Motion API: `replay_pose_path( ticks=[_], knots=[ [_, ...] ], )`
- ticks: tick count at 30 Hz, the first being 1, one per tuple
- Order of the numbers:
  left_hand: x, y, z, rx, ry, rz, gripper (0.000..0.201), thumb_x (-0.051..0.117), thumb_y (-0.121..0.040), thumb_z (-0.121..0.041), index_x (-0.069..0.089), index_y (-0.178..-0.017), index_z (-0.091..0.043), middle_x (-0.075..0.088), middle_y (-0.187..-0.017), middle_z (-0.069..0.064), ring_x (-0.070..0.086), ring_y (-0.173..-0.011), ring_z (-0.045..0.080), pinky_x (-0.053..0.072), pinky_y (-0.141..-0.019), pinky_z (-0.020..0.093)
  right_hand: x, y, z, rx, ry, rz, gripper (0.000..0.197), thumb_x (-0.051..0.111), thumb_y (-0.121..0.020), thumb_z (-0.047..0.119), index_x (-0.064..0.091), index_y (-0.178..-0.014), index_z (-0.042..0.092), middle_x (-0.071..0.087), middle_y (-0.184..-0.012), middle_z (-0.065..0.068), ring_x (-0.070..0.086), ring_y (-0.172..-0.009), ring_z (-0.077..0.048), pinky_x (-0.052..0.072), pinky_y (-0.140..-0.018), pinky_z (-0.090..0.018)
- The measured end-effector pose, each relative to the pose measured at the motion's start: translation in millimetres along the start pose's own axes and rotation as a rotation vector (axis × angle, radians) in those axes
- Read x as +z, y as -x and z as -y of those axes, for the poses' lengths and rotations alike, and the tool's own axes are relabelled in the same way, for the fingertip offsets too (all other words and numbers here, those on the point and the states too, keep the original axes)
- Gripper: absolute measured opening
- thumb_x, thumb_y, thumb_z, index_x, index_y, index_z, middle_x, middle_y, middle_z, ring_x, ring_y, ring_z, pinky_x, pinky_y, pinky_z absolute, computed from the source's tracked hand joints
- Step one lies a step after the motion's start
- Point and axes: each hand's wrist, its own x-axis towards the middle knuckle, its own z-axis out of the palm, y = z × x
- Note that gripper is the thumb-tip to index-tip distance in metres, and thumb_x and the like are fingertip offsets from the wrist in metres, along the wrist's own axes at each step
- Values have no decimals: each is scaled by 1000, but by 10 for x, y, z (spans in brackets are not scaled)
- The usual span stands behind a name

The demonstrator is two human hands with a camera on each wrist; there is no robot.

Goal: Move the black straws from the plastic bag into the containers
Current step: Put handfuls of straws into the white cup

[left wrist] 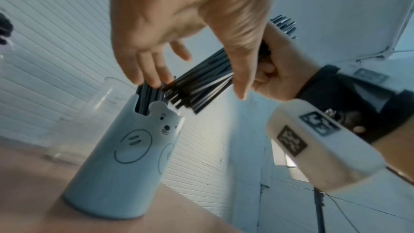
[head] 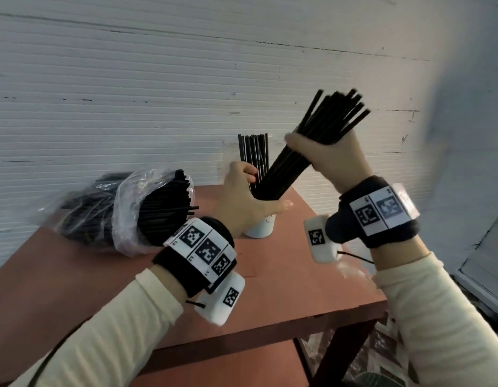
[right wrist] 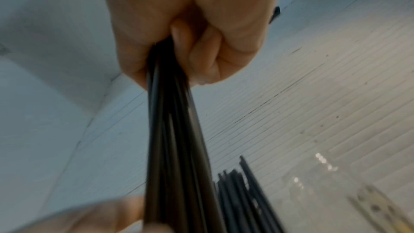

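Observation:
My right hand (head: 323, 155) grips a tilted bundle of black straws (head: 337, 118) around its middle. The bundle's lower ends reach the mouth of a pale bear-face cup (left wrist: 125, 157), which stands on the table. More straws (left wrist: 145, 95) stand upright inside that cup. My left hand (left wrist: 197, 86) hovers over the cup's mouth, with fairly straight fingers touching the upright straws and the thumb on the bundle's other side. In the head view this hand (head: 266, 191) hides most of the cup (head: 260, 229). A clear plastic bag (head: 125, 196) full of black straws lies at the table's left.
A clear container (left wrist: 89, 112) stands just behind the bear cup, against the white ribbed wall. The reddish-brown table (head: 102, 275) has its right edge close to my right wrist, and a lower shelf shows beneath it.

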Motion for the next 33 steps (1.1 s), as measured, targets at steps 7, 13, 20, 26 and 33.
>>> replay_pose_path(
  ticks=[7,13,20,26,33],
  knots=[
    [44,-486,244,-253,-103,153,122,92,-54,-29,14,-146,-11,44,-132,0,45,-123,18,42,-101,34,9,-462,-202,82,14,-103,34,68,-83,12,43,-61,19,44,-55,7,41,-39,1,33,-42,-13],
    [63,-614,445,-242,-86,206,108,86,-28,-46,48,-126,-22,64,-115,-5,61,-108,16,52,-96,39,292,-652,-423,202,179,181,40,70,-81,19,39,-56,19,37,-47,8,32,-33,-3,28,-36,-19],
    [-15,-544,390,-147,-70,224,77,92,-53,-23,55,-121,-23,66,-113,-6,60,-110,12,48,-98,33,490,-560,-601,403,387,521,27,77,-78,32,66,-87,9,65,-64,-5,57,-46,-11,53,-52,-24],
    [-16,-522,349,-147,-68,239,88,91,-43,-37,56,-123,-26,67,-112,-8,61,-108,11,50,-98,35,472,-390,-573,313,257,277,44,81,-77,26,56,-108,8,70,-85,-7,72,-67,-19,61,-63,-30],
    [39,-583,465,-197,-49,235,108,91,-24,-56,56,-123,-28,68,-113,-8,62,-109,12,50,-98,38,444,-318,-544,251,329,192,53,80,-76,35,59,-118,10,71,-94,-4,71,-71,-16,56,-69,-21]
  ],
)
